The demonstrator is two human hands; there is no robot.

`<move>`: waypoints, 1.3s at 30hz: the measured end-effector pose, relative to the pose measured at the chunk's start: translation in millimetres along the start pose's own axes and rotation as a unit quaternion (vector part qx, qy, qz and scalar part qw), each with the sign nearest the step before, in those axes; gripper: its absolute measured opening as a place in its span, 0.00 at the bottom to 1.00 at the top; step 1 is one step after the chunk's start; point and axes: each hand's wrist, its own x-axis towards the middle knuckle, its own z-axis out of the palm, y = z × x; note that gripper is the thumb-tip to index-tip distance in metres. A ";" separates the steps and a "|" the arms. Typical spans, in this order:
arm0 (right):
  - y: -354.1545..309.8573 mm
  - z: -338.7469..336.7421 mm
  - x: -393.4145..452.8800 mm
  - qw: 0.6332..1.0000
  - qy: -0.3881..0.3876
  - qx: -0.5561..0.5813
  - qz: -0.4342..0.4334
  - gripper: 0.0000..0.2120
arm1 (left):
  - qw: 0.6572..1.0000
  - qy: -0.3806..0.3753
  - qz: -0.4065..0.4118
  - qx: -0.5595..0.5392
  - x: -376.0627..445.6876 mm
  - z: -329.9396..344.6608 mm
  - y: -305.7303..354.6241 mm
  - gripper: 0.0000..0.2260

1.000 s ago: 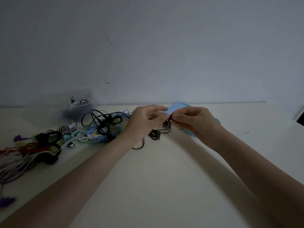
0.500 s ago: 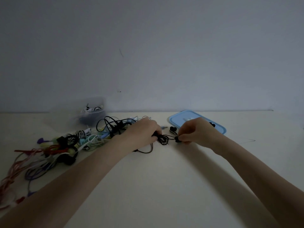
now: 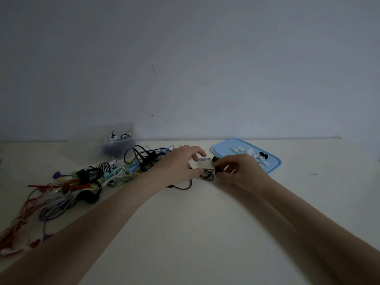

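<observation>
A pair of black wired earphones (image 3: 208,176) lies on the cream table between my hands. My right hand (image 3: 238,171) pinches one black earbud at its fingertips. My left hand (image 3: 181,163) holds the bunched black cord against the table, its index finger lifted. A loop of the cord (image 3: 181,187) trails out under my left wrist. Just behind my right hand a light blue lid (image 3: 222,150) lies flat with several small white and black ear tips on it.
A tangle of earphones and cables in black, white, green, red and purple (image 3: 82,179) spreads over the table's left side. A clear plastic tub (image 3: 117,142) with more earphones stands by the wall (image 3: 185,68).
Both hands dropped from mid-air to the table. They now sit closer together over the black earphones, with the blue lid and its ear tips uncovered.
</observation>
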 end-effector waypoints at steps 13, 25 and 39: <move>-4.9 10.8 -9.5 0.958 0.020 0.285 0.031 0.13 | 0.939 0.033 -0.045 -0.340 -7.0 18.9 11.7 0.14; -1.0 10.1 -10.6 0.940 -0.031 0.337 0.029 0.10 | 0.945 -0.003 -0.069 -0.321 -7.5 14.6 4.1 0.07; -21.2 3.8 31.5 0.992 0.031 -0.056 0.105 0.02 | 0.989 -0.054 -0.008 -0.140 -11.9 2.8 -0.6 0.12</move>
